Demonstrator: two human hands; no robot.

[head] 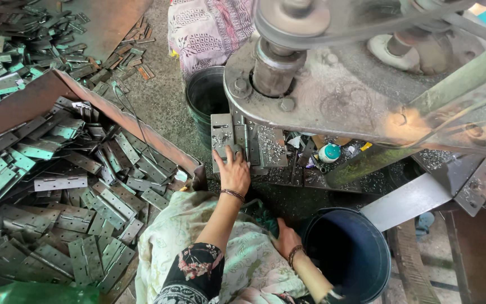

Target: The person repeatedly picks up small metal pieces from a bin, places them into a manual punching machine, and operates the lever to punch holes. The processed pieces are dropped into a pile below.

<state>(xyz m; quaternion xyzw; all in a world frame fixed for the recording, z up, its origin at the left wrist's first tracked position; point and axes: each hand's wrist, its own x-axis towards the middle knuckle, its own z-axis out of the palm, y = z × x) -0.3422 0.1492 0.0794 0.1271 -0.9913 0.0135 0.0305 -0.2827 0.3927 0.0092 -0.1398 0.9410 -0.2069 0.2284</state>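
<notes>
My left hand reaches forward and presses flat on a grey metal hinge that lies on the work plate of a drilling machine, just under its spindle. Its fingers hold the hinge by its near edge. My right hand rests low on my lap against the patterned cloth, next to the rim of a dark blue bucket. The fingers of that hand are curled, and whether it holds anything is hidden.
A big heap of grey hinges fills a rusty tray at my left, with more scattered behind it. A black bucket stands past the machine plate. Metal shavings and small clutter cover the table. A metal chute slopes toward the blue bucket.
</notes>
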